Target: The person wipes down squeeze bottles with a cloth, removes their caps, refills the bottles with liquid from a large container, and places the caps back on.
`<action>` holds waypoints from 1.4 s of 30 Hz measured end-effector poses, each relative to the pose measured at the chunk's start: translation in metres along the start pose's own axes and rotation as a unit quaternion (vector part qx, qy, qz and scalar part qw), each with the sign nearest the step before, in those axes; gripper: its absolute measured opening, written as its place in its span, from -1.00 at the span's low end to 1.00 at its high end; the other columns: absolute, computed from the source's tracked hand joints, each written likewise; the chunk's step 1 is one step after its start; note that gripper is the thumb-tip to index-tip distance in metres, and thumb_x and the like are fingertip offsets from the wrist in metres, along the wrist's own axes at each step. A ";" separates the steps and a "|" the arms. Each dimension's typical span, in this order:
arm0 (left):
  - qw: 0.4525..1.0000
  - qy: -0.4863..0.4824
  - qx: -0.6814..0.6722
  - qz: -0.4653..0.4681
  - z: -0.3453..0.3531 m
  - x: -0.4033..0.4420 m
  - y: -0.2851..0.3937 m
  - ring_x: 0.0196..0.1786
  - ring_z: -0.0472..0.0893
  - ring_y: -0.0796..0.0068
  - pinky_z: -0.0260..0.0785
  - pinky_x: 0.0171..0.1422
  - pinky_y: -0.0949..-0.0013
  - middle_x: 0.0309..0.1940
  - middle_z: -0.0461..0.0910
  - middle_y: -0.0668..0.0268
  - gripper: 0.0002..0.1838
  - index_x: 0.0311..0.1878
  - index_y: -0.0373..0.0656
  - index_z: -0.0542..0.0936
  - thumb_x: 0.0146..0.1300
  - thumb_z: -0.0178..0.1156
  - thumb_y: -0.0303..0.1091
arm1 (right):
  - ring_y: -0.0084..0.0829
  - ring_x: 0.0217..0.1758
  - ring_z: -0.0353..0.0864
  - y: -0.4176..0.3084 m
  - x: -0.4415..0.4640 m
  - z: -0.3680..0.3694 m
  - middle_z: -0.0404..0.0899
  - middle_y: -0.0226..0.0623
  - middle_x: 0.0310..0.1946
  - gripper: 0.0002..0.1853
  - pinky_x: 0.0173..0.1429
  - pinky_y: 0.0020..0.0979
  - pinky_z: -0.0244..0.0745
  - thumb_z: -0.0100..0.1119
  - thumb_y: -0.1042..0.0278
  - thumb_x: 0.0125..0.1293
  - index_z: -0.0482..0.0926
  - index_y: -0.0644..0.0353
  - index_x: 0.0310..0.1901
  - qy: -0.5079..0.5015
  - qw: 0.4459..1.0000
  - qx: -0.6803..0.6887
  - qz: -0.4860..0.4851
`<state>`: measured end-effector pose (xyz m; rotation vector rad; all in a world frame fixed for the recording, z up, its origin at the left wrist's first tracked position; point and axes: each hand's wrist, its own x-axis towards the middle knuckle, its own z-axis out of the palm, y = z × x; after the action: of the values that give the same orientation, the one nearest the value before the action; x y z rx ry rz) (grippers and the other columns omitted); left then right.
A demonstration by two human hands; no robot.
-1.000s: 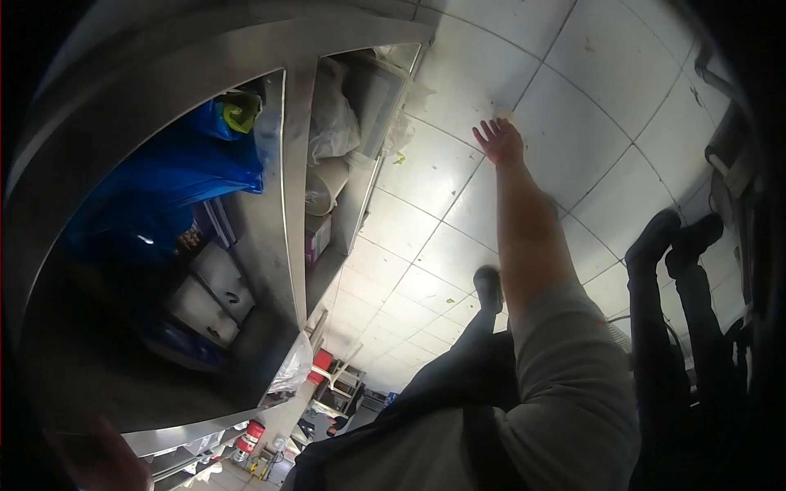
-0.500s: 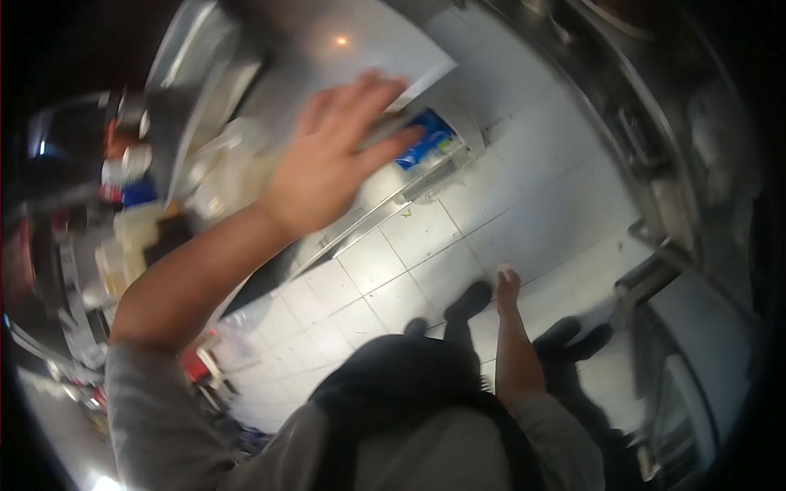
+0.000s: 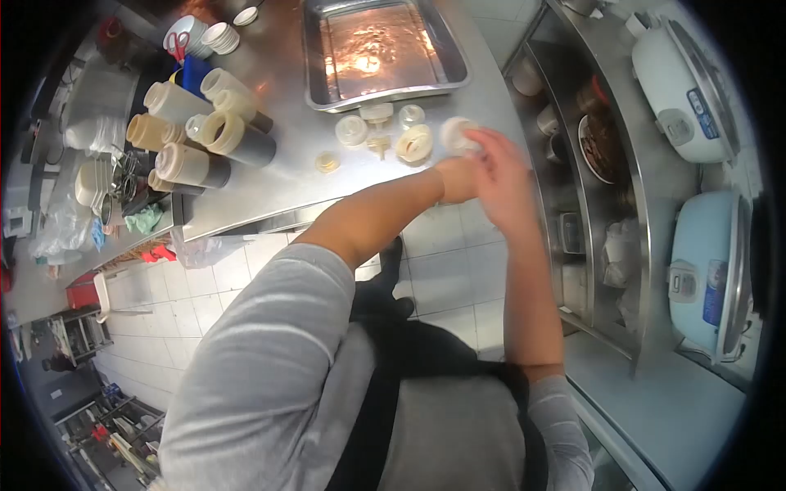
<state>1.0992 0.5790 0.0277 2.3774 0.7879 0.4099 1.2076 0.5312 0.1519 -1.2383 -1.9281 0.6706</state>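
My right hand (image 3: 501,173) is slightly blurred and has its fingertips closed on the edge of a white round lid (image 3: 458,135) by the table's right edge. Just below, my left hand (image 3: 457,180) is close against it; the right hand covers its fingers, so I cannot see what they hold. Beside them on the steel table lie several pale bottle caps, among them an off-white cap (image 3: 414,144) and a white cap (image 3: 351,131). Farther left stand several squeeze bottles, one an uncapped bottle (image 3: 237,139) with dark contents.
A deep metal tray (image 3: 455,78) sits at the back of the steel table (image 3: 282,176). White bowls (image 3: 187,37) and red scissors (image 3: 177,47) are at the back left. On the right, a metal shelf (image 3: 647,245) carries a white rice cooker (image 3: 684,98) and a blue rice cooker (image 3: 700,262).
The view has turned from the floor to the table. My left hand, earlier spread open in mid-air, and my right hand, earlier low by my side, are now together at the white round lid.
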 end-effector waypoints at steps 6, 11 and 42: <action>0.991 0.113 0.061 0.033 -0.005 -0.075 0.017 0.28 0.31 0.06 0.19 0.35 0.08 0.16 0.38 0.03 -0.46 0.20 -0.15 0.41 0.09 0.19 -0.38 | -0.09 0.09 0.44 -0.034 0.049 0.046 0.51 -0.18 0.02 -0.63 0.15 -0.14 0.41 0.20 0.24 0.16 0.58 0.16 0.00 -0.183 0.955 -0.235 0.015; 0.968 0.236 -0.041 -0.074 -0.041 -0.140 0.023 0.12 0.40 0.01 0.31 0.25 0.13 0.07 0.34 0.04 -0.54 0.04 -0.21 0.47 -0.01 0.24 -0.49 | -0.06 0.10 0.43 -0.017 0.035 0.068 0.27 -0.07 0.22 -0.59 0.12 -0.17 0.43 0.30 0.33 0.08 0.55 0.11 0.02 -0.097 0.982 -0.162 -0.023; 0.834 0.392 0.102 -0.374 -0.084 -0.169 -0.012 0.49 -0.27 -0.39 -0.21 0.43 -0.30 0.45 -0.38 -0.30 0.33 0.50 0.07 0.00 -0.37 0.54 0.16 | 0.21 0.50 -0.18 0.016 0.045 0.120 -0.22 0.12 0.47 0.07 0.46 0.10 -0.09 0.56 -0.03 -0.29 0.23 0.05 0.33 0.020 0.992 -0.077 -0.101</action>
<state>0.9254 0.5186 0.0689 1.7917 2.1130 1.0000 1.1081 0.5742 0.0823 -1.1174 -2.0687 0.3963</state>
